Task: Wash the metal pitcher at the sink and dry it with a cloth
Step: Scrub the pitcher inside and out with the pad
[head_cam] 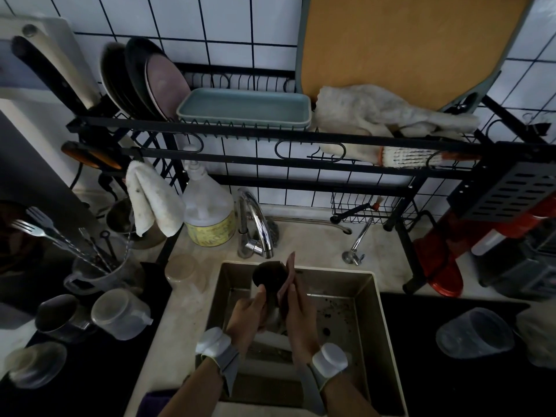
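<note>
The metal pitcher (pixel 268 276) is held over the sink (pixel 365 308), just below the chrome tap (pixel 255 224), its dark mouth tilted up toward the tap. My left hand (pixel 248 316) grips the pitcher's body from the left. My right hand (pixel 296 308) presses a thin brownish sponge or pad (pixel 289 276) against the pitcher's right side. Whether water is running cannot be told. A white cloth (pixel 152 203) hangs from the rack at the left, and another pale cloth (pixel 382 112) lies on the rack shelf.
A black dish rack (pixel 270 133) spans above the sink with plates, a teal tray (pixel 245 106) and an orange board. A soap jug (pixel 209 212) stands left of the tap. Cups, jugs and cutlery crowd the left counter; a plastic jar (pixel 475 332) lies at the right.
</note>
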Tool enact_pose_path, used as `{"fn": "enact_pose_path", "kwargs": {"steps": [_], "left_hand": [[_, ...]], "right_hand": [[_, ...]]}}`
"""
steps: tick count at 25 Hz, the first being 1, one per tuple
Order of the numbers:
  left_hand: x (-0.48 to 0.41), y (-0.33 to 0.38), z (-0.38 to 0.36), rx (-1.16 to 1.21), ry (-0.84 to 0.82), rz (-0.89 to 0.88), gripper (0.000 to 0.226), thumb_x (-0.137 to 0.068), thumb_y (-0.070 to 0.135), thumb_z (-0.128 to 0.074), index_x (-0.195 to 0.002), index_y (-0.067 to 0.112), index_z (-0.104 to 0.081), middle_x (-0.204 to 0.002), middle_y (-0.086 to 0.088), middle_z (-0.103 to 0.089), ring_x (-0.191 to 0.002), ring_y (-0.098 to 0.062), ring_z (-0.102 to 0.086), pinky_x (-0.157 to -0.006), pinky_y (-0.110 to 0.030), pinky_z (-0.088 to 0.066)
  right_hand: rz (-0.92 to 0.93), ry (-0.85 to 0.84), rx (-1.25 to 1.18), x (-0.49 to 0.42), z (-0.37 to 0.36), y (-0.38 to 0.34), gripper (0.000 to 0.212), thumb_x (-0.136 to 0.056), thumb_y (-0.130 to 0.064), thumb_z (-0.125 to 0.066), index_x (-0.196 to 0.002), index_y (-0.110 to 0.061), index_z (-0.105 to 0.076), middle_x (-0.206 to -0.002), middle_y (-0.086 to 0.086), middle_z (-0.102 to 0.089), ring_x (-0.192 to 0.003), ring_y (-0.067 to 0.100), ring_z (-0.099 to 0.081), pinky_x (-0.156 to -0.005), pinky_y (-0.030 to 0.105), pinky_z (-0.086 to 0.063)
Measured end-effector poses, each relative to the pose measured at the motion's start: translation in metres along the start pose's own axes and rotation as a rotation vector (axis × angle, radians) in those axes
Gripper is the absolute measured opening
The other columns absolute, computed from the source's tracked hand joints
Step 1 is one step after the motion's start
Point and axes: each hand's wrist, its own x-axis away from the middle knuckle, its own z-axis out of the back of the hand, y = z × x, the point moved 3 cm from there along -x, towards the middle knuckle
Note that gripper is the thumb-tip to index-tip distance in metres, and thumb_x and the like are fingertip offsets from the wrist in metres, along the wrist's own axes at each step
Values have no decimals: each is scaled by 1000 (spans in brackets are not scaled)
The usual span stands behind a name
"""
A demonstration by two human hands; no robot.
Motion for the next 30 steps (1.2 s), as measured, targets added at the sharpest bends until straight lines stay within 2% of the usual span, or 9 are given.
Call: {"fn": "enact_pose_path", "kwargs": {"steps": [4,7,9,11,14,19,23,27,30], "left_hand": [[5,4,-3,-96,-15,-21,53,-100,37,-46,-52,16,-45,-41,6,-40,-40,-12,-38,-54,-26,-32],[8,-1,-2,-48,-94,-42,53,-101,36,-45,-51,18,-40,-43,6,-34,-39,-10,-31,-54,-28,-27],[7,-5,0,41,-116,-32,51,-100,36,-45,-52,19,-42,-47,4,-34,-43,-12,-30,-53,-28,-26],[2,-8,4,93,-111,-46,55,-100,37,-46,-46,23,-45,-46,5,-35,-42,-12,-30,-50,-27,-27],[-5,-7,5,85,-79,-59,60,-99,39,-46,-41,23,-45,-44,5,-35,-41,-13,-30,-48,-25,-28],[-4,-1,1,17,-8,-20,53,-99,39,-47,-51,17,-49,-48,0,-43,-41,-13,-42,-50,-24,-37],[4,7,-5,-79,-8,-38,52,-100,38,-47,-54,15,-44,-48,0,-39,-45,-16,-39,-56,-26,-34],[7,15,-7,60,-79,-80,56,-102,32,-43,-48,20,-34,-45,3,-28,-42,-14,-22,-55,-31,-15],[4,20,-4,61,-82,-109,57,-102,34,-41,-48,20,-31,-45,3,-26,-42,-13,-20,-54,-30,-14]], "right_hand": [[-15,14,67,-12,1,-12,39,-105,-29,-34,-140,-28,-49,-133,-9,-59,-124,5,-55,-99,21,-47],[-194,21,32,-22,12,-5,36,-104,-39,-33,-120,-29,-63,-115,-6,-66,-105,3,-64,-71,7,-51],[-203,-21,87,-20,13,-5,32,-105,-31,-32,-121,-30,-60,-122,-9,-60,-112,4,-59,-86,13,-47],[-176,5,151,-17,11,0,32,-105,-24,-33,-123,-18,-60,-130,5,-60,-121,20,-56,-101,27,-44],[-137,-9,72,-4,6,5,34,-104,-25,-37,-126,-17,-61,-122,12,-67,-116,25,-63,-102,42,-50],[10,-47,135,1,0,-20,41,-103,-23,-40,-144,-27,-44,-132,2,-63,-120,16,-60,-102,37,-51],[59,-64,96,-14,4,-31,39,-105,-27,-34,-141,-33,-47,-136,-17,-56,-124,-7,-51,-99,10,-43],[-31,-20,101,-19,13,-16,34,-105,-24,-35,-122,-19,-64,-122,4,-67,-122,21,-59,-96,21,-51],[-22,19,122,-8,11,-11,28,-104,-18,-38,-114,-21,-63,-103,1,-71,-110,27,-65,-80,16,-53]]}}
